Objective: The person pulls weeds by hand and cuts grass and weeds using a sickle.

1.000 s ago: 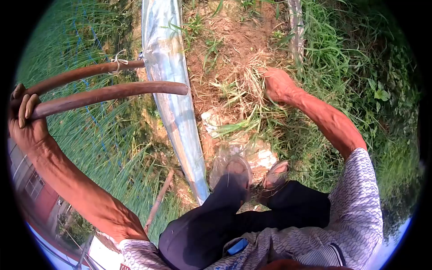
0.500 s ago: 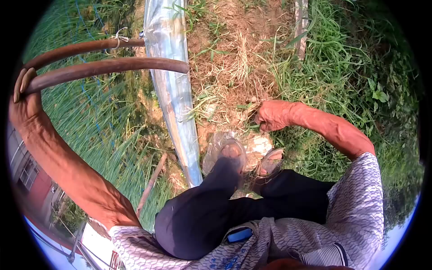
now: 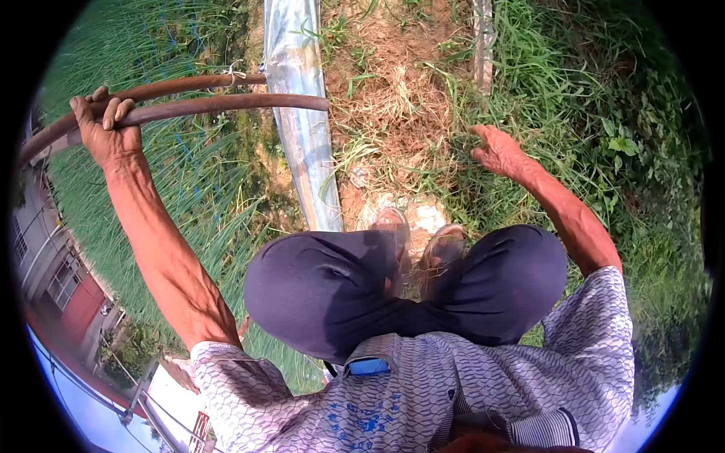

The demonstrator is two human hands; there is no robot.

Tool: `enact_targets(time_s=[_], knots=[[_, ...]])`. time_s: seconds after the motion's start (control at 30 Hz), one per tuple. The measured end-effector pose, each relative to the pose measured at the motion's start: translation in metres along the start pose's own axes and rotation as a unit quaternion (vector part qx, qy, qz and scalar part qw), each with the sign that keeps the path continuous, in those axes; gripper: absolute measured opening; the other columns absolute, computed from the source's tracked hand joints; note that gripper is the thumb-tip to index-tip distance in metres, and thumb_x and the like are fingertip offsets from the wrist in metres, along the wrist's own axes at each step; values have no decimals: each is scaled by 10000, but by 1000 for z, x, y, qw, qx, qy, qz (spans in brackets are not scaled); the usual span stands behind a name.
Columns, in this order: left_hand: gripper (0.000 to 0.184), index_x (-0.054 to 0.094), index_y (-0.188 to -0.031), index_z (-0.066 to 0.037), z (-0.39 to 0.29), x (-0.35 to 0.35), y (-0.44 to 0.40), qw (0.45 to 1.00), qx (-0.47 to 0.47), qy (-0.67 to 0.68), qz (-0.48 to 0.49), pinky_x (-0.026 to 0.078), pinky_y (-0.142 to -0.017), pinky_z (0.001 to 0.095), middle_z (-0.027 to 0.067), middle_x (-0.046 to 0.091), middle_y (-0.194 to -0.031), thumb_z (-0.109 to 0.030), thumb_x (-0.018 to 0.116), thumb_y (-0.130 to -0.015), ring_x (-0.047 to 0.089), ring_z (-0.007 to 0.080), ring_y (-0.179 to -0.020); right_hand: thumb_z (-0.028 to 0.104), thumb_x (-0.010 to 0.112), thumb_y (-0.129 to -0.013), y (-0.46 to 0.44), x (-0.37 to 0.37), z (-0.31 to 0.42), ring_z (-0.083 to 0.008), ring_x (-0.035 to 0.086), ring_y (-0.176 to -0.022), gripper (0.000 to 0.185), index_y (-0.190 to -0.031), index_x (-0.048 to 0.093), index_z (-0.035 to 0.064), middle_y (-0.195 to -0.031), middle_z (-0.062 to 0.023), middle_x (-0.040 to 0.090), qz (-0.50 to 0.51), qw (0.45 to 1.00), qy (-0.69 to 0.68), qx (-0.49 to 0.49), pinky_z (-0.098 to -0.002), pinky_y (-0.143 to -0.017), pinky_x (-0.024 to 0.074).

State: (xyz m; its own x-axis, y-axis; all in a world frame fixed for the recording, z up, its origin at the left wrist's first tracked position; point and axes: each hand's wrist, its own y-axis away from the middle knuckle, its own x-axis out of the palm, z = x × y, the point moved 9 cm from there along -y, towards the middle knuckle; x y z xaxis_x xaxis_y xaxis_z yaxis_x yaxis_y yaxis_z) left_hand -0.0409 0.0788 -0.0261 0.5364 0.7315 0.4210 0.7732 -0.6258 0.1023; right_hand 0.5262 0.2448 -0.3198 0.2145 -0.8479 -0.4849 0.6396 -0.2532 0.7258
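Note:
My left hand [image 3: 111, 132] is closed around a brown curved pole [image 3: 226, 104], whose blunt end hangs over the plastic sheeting. Just above it runs a second brown curved pole [image 3: 174, 85], with white string [image 3: 236, 74] tied near its far end; some of my fingers lie against this one too. To the right, my right hand [image 3: 498, 151] is over the edge of the green grass [image 3: 544, 113]. Its index finger stretches out and the other fingers are partly curled, with a gap between them. Nothing shows in it.
A long strip of clear bluish plastic sheeting [image 3: 298, 151] runs along the path on the left. Beyond it stand thin green leaves [image 3: 174, 181]. Dry straw [image 3: 400, 98] covers the soil path ahead of my sandalled feet [image 3: 393, 219]. A narrow grey plank [image 3: 483, 45] lies at upper right.
My knees have come up into view, bent wide. My right hand has moved up and right, away from the straw, its index finger now out. My left hand has shifted right and up along the poles.

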Motion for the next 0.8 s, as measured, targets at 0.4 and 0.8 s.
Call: enact_targets(time_s=[0.4,0.8], knots=[[275,548,-913,-120,1,6,16,994,53,-7,-96,327,-403,196,43,624,-857,-364,673,-918,339,38,-397,142,553,-823,5,3,-35,-389,612,-1033,455,-1254,538,-2,-1100,-259,631,-55,988,-122,74,-457,-928,478],[264,534,-944,-147,2,12,26,976,151,20,-158,351,-338,192,1,616,-841,-382,653,-927,388,32,-384,192,606,-805,32,10,16,-392,594,-1040,483,-1244,531,3,-1142,-230,588,-161,974,-162,3,-454,-920,481]])
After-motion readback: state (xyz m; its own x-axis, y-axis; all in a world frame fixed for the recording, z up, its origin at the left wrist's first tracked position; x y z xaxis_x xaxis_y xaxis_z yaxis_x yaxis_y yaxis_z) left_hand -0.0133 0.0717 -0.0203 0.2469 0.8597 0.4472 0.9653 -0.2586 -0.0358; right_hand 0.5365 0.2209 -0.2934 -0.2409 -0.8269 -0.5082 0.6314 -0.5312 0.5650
